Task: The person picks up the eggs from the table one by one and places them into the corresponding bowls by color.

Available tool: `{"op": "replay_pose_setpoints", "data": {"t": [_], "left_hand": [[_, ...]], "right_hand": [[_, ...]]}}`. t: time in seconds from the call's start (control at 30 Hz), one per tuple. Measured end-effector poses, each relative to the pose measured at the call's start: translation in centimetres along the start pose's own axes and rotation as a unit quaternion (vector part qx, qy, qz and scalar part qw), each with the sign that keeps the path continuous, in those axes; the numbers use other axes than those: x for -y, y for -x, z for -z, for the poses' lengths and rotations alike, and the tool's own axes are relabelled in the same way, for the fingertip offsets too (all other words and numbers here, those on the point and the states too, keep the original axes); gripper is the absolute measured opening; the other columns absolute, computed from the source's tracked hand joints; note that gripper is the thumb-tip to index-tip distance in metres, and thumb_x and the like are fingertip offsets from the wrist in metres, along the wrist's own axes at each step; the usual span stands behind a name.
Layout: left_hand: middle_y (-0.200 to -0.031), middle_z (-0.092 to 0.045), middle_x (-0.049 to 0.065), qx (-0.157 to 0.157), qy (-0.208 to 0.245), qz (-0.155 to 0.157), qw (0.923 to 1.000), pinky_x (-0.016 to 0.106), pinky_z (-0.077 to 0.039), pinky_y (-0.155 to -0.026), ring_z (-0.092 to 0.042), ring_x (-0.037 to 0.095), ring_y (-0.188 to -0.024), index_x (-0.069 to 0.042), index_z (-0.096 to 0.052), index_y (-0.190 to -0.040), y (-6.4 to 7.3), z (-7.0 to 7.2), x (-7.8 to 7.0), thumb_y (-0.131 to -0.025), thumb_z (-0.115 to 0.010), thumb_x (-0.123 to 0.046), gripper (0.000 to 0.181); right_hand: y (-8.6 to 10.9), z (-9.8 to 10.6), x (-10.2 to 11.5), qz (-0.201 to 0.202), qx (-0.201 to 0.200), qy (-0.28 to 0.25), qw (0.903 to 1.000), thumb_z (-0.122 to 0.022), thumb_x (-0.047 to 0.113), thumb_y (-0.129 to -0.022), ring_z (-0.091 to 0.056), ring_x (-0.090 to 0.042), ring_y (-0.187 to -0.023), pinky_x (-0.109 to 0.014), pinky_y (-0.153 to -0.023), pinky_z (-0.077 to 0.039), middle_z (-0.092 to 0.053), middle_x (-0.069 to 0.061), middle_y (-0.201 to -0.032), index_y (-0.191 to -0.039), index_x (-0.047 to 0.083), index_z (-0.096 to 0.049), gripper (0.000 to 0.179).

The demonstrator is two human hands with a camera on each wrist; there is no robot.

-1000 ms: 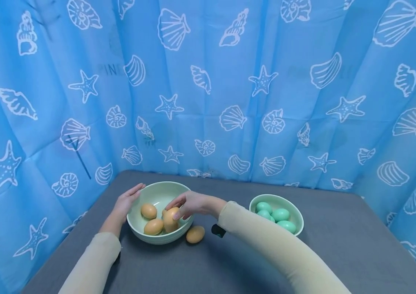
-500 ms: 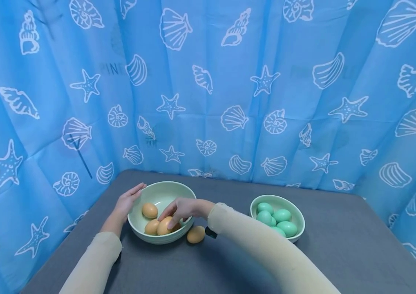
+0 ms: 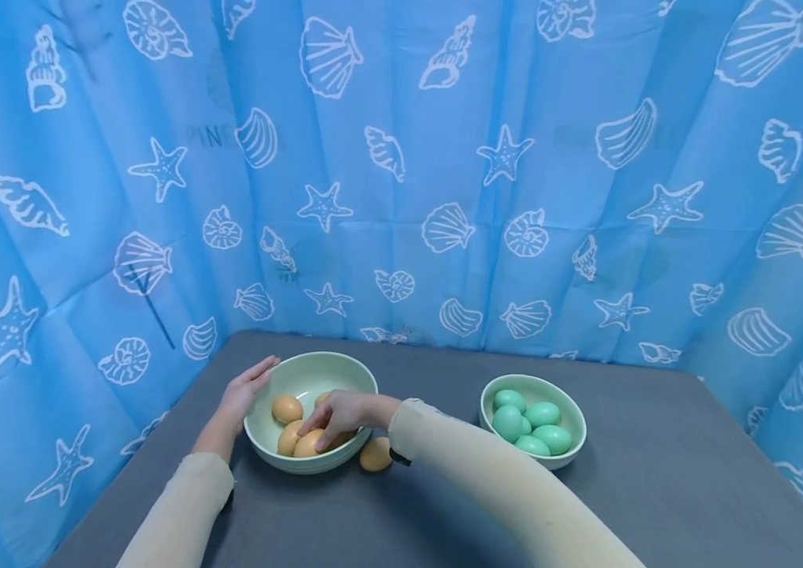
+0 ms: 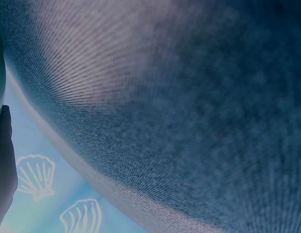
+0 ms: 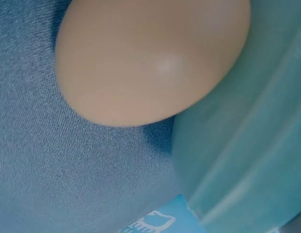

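Several brown eggs lie in a pale green bowl at the left of the table. My right hand reaches over its right side and pinches a brown egg low near the front wall, thumb and fingertips on either side. Along the bowl's left rim rests my left hand, its fingers fairly straight; only part of this hand shows in the left wrist view. Another brown egg lies outside, under my right wrist; the right wrist view shows that egg beside the bowl's outer wall.
To the right stands a smaller pale green bowl with several mint-green eggs. Both bowls are on a dark grey cloth-covered table. A blue seashell curtain hangs behind it. My right sleeve crosses the table's front.
My right hand has moved left and down inside the large bowl, bringing the egg it pinches lower toward the front left. My left hand stays at the rim.
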State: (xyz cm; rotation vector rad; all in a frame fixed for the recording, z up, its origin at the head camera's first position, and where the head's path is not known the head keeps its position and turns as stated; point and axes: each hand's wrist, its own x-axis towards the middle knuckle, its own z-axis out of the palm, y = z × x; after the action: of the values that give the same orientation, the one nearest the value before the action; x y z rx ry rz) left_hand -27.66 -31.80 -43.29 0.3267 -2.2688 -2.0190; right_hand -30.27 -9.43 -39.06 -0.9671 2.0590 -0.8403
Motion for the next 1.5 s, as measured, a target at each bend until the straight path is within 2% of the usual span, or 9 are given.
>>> {"op": "replay_pose_setpoints", "data": {"t": [0.17,0.37,0.43,0.57,0.63,0.77,1.07,1.23,1.5], "left_hand": [[-0.156,-0.027,0.014,0.001,0.005,-0.001,1.0,0.043,-0.021,-0.116,-0.018,0.03,-0.146,-0.003,-0.028,-0.152,0.2,0.0,0.1,-0.106,-0.039,-0.014,0.048],[-0.157,-0.026,0.015,0.013,0.023,-0.001,0.9996,0.042,-0.022,-0.116,-0.018,0.03,-0.145,-0.002,-0.026,-0.152,0.1,-0.3,0.2,-0.106,-0.038,-0.013,0.049],[-0.157,-0.025,0.015,0.016,0.026,0.001,0.9995,0.042,-0.022,-0.116,-0.018,0.029,-0.145,-0.002,-0.026,-0.152,0.1,-0.3,0.2,-0.106,-0.037,-0.013,0.048],[-0.157,-0.026,0.015,0.013,0.017,0.0,0.9998,0.042,-0.021,-0.116,-0.017,0.029,-0.146,-0.002,-0.026,-0.152,0.1,-0.2,0.0,-0.107,-0.037,-0.014,0.049],[-0.156,-0.026,0.015,0.009,0.014,0.0,0.9999,0.042,-0.021,-0.117,-0.017,0.029,-0.146,-0.002,-0.027,-0.152,0.1,-0.1,-0.1,-0.106,-0.038,-0.014,0.048],[-0.156,-0.026,0.014,0.009,0.01,0.003,0.9999,0.042,-0.02,-0.117,-0.016,0.029,-0.146,-0.002,-0.027,-0.152,0.1,0.1,-0.2,-0.106,-0.038,-0.013,0.048],[-0.157,-0.025,0.014,0.012,0.018,0.001,0.9998,0.041,-0.022,-0.116,-0.018,0.028,-0.146,-0.003,-0.026,-0.152,0.0,0.3,-0.4,-0.106,-0.037,-0.012,0.048],[-0.157,-0.026,0.014,0.012,0.015,-0.001,0.9998,0.042,-0.021,-0.116,-0.017,0.029,-0.146,-0.003,-0.026,-0.153,-0.1,0.2,-0.5,-0.106,-0.038,-0.014,0.049],[-0.157,-0.026,0.013,0.01,0.01,0.009,0.9999,0.042,-0.021,-0.116,-0.017,0.029,-0.146,-0.004,-0.027,-0.153,0.1,0.1,0.0,-0.106,-0.037,-0.014,0.048]], "right_hand": [[-0.1,-0.3,0.0,-0.002,-0.017,-0.023,0.9996,-0.071,-0.008,-0.083,-0.063,-0.008,-0.089,-0.021,-0.072,-0.054,-0.071,-0.008,-0.107,-0.114,0.004,-0.073,0.034],[1.1,0.2,-0.3,0.007,-0.075,-0.088,0.9933,-0.068,-0.003,-0.088,-0.053,-0.011,-0.06,-0.023,-0.052,-0.045,-0.066,-0.013,-0.122,-0.123,0.005,-0.068,0.037],[1.8,0.5,-0.4,0.014,-0.096,-0.128,0.987,-0.065,0.0,-0.091,-0.055,-0.013,-0.059,-0.027,-0.054,-0.049,-0.063,-0.015,-0.126,-0.128,0.006,-0.065,0.038],[3.4,1.3,-0.7,0.033,-0.139,-0.184,0.9726,-0.063,0.003,-0.092,-0.065,-0.019,-0.079,-0.037,-0.069,-0.056,-0.061,-0.019,-0.127,-0.131,0.007,-0.062,0.039],[4.2,1.5,-1.0,0.037,-0.162,-0.197,0.9663,-0.064,0.004,-0.092,-0.065,-0.02,-0.085,-0.038,-0.07,-0.056,-0.062,-0.02,-0.125,-0.131,0.008,-0.063,0.039],[5.7,1.8,-1.7,0.042,-0.2,-0.202,0.9579,-0.064,0.005,-0.093,-0.058,-0.017,-0.084,-0.034,-0.065,-0.05,-0.062,-0.017,-0.116,-0.13,0.007,-0.063,0.037],[7.9,1.3,-4.0,0.029,-0.256,-0.217,0.9417,-0.068,0.007,-0.09,-0.058,-0.016,-0.092,-0.04,-0.083,-0.051,-0.065,-0.01,-0.104,-0.118,-0.003,-0.066,0.03],[8.8,0.6,-5.5,0.028,-0.243,-0.223,0.9437,-0.07,0.006,-0.089,-0.06,-0.016,-0.094,-0.044,-0.092,-0.05,-0.066,-0.008,-0.103,-0.115,-0.006,-0.066,0.03],[9.8,-0.6,-7.1,-0.02,-0.219,-0.198,0.9553,-0.072,0.007,-0.086,-0.059,-0.018,-0.099,-0.048,-0.085,-0.049,-0.066,-0.011,-0.114,-0.114,-0.002,-0.068,0.03]]}}
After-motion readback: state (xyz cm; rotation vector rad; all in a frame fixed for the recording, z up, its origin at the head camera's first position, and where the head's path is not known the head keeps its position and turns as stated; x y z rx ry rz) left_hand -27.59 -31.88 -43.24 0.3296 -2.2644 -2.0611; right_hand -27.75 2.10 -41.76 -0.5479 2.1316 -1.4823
